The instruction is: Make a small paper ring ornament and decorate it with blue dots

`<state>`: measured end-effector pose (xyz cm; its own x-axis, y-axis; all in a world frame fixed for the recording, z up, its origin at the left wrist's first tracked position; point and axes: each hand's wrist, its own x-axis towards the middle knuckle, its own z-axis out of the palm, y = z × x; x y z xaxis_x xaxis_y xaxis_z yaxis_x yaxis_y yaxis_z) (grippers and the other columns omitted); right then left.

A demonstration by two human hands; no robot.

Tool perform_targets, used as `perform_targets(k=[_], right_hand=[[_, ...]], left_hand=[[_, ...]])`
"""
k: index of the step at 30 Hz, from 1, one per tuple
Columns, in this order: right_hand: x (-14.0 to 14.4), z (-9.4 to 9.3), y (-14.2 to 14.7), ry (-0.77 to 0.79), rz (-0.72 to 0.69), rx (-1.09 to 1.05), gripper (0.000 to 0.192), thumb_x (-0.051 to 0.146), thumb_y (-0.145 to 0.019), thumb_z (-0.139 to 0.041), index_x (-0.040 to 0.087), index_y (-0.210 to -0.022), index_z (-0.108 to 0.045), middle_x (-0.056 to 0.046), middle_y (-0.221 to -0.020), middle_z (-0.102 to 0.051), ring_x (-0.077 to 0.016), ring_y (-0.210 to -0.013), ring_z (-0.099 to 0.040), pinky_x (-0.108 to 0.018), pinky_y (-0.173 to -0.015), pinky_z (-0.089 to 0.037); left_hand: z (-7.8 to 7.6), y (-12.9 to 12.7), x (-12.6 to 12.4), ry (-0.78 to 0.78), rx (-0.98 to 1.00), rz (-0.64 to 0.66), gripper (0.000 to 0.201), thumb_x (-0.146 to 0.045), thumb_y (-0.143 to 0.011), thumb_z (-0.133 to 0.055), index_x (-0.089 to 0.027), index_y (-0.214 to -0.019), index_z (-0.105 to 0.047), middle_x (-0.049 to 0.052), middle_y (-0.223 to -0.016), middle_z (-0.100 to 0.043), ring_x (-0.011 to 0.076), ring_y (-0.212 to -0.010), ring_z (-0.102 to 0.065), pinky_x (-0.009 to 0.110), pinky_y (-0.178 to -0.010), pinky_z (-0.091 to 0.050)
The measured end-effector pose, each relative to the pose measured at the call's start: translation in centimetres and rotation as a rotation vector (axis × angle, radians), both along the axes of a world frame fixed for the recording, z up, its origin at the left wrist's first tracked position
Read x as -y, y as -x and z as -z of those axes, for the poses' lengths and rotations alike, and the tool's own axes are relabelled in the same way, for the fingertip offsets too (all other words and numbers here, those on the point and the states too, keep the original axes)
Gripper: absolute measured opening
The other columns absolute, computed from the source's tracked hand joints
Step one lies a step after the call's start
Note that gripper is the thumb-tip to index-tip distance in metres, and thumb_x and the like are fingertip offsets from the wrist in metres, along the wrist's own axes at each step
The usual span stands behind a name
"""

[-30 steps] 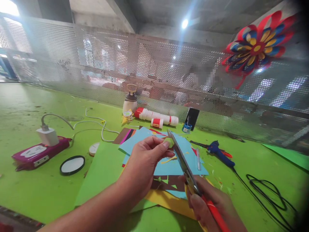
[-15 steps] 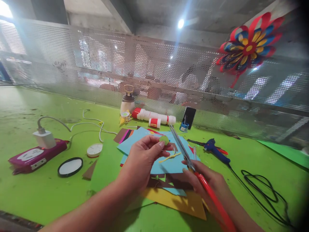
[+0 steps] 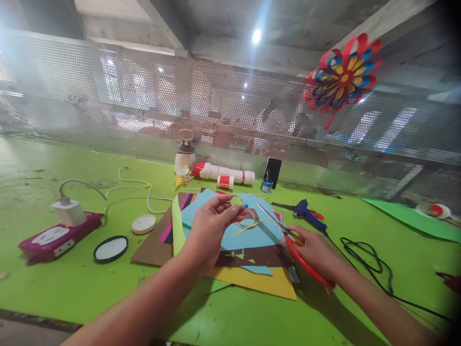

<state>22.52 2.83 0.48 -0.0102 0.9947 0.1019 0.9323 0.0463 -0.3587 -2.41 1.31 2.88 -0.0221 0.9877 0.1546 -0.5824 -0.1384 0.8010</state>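
Note:
Between the thumb and fingers of my left hand (image 3: 212,226) is pinched a small light-green piece of paper (image 3: 236,201), held above the stack of coloured sheets. My right hand (image 3: 317,250) grips red-handled scissors (image 3: 306,262), their blades pointing up and left, apart from the green piece. Under both hands lie a light-blue sheet (image 3: 230,235), a brown sheet (image 3: 259,258) with green scraps on it, and a yellow sheet (image 3: 252,283). A thin yellow strip (image 3: 248,228) and a pale ring partly behind my left fingers rest on the blue sheet.
To the left are a purple power strip (image 3: 61,240) with a white charger (image 3: 68,212), a black-rimmed disc (image 3: 111,249) and a round white disc (image 3: 143,224). A blue glue gun (image 3: 309,215) with a black cord lies right. Behind stand a spray bottle (image 3: 185,156) and a white-red tube (image 3: 223,173).
My right hand and the scissors have lowered and moved right, away from the green piece. The light-green sheet on the left no longer lies spread over the table; its edge now stands curled beside my forearm.

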Motion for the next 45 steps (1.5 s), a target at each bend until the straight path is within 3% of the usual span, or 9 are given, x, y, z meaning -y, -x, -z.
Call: perform_targets(k=[9,16,19,23,26,31,37,42,45], right_hand=[[2.8,1.0,-1.6,0.077,-0.034,0.252,0.044,0.028,-0.085,-0.053,0.016,-0.126,-0.065,-0.019,-0.117,-0.07,-0.0355,-0.105,-0.066,-0.04,-0.084,-0.046],[4.0,-0.8,-1.7,0.067,-0.107,0.259,0.036,0.031,-0.083,-0.058,0.014,-0.112,-0.072,-0.02,-0.092,-0.071,-0.0384,-0.086,-0.067,-0.045,-0.075,-0.045],[4.0,-2.7,-0.4,0.007,-0.15,0.094,0.04,0.041,-0.087,-0.055,0.016,-0.116,-0.069,-0.017,-0.103,-0.071,-0.0319,-0.086,-0.065,-0.044,-0.078,-0.045],[3.6,-5.0,2.9,0.015,-0.276,-0.278,0.041,0.052,-0.091,-0.047,0.021,-0.11,-0.067,-0.007,-0.098,-0.073,-0.0209,-0.083,-0.066,-0.032,-0.072,-0.05],[3.3,-5.7,5.2,0.029,-0.343,-0.499,0.03,0.045,-0.088,-0.053,0.019,-0.095,-0.067,-0.005,-0.089,-0.071,-0.017,-0.08,-0.064,-0.028,-0.071,-0.05],[3.1,-5.2,6.8,0.057,-0.352,-0.725,0.016,0.031,-0.082,-0.058,0.017,-0.074,-0.061,-0.001,-0.071,-0.062,-0.0122,-0.065,-0.056,-0.025,-0.061,-0.045],[3.0,-4.3,6.4,0.078,-0.343,-0.891,0.015,0.03,-0.082,-0.062,0.018,-0.073,-0.06,0.002,-0.065,-0.06,-0.0109,-0.061,-0.055,-0.025,-0.059,-0.044],[2.9,-3.6,5.8,0.072,-0.341,-0.986,0.014,0.028,-0.083,-0.065,0.017,-0.074,-0.063,0.003,-0.063,-0.059,-0.0091,-0.06,-0.052,-0.023,-0.059,-0.042],[2.8,-3.3,5.7,0.101,-0.337,-1.049,0.016,0.03,-0.083,-0.067,0.016,-0.075,-0.065,0.002,-0.065,-0.06,-0.0091,-0.061,-0.052,-0.023,-0.06,-0.042]], left_hand=[[0.3,-0.2,0.2,-0.047,-0.117,0.041,0.017,-0.019,-0.074,-0.076,-0.013,-0.086,-0.065,0.005,-0.079,-0.071,0.0141,-0.073,-0.067,0.027,-0.069,-0.048],[0.5,-0.1,0.1,-0.054,-0.199,0.134,0.034,-0.019,-0.077,-0.07,-0.01,-0.11,-0.064,0.004,-0.078,-0.067,0.0153,-0.075,-0.066,0.027,-0.067,-0.047],[0.3,-0.3,0.4,-0.081,-0.238,0.163,0.038,-0.016,-0.078,-0.068,-0.01,-0.115,-0.06,-0.001,-0.07,-0.061,0.0151,-0.074,-0.065,0.026,-0.065,-0.047],[0.1,-0.8,0.8,-0.118,-0.294,0.213,0.042,-0.013,-0.079,-0.065,-0.009,-0.12,-0.055,-0.003,-0.068,-0.059,0.0138,-0.069,-0.063,0.027,-0.065,-0.048],[0.4,-0.9,1.0,-0.164,-0.375,0.245,0.044,-0.013,-0.081,-0.063,-0.011,-0.123,-0.051,-0.003,-0.07,-0.059,0.0129,-0.068,-0.061,0.028,-0.068,-0.049],[0.7,-1.0,1.4,-0.178,-0.472,0.262,0.038,-0.015,-0.082,-0.061,-0.015,-0.12,-0.052,-0.004,-0.072,-0.057,0.0111,-0.065,-0.056,0.028,-0.067,-0.049],[0.5,-0.9,1.5,-0.006,-0.426,0.308,0.029,-0.027,-0.086,-0.061,-0.019,-0.114,-0.058,-0.001,-0.077,-0.062,0.0118,-0.066,-0.058,0.029,-0.065,-0.051],[1.2,-0.3,0.6,0.061,-0.482,0.15,0.015,-0.026,-0.086,-0.06,-0.018,-0.097,-0.066,0.0,-0.07,-0.064,0.0107,-0.07,-0.058,0.023,-0.067,-0.048],[1.2,-0.4,0.8,0.117,-0.479,0.209,0.018,-0.028,-0.08,-0.07,-0.02,-0.096,-0.066,-0.001,-0.075,-0.063,0.0105,-0.067,-0.057,0.023,-0.06,-0.049]])
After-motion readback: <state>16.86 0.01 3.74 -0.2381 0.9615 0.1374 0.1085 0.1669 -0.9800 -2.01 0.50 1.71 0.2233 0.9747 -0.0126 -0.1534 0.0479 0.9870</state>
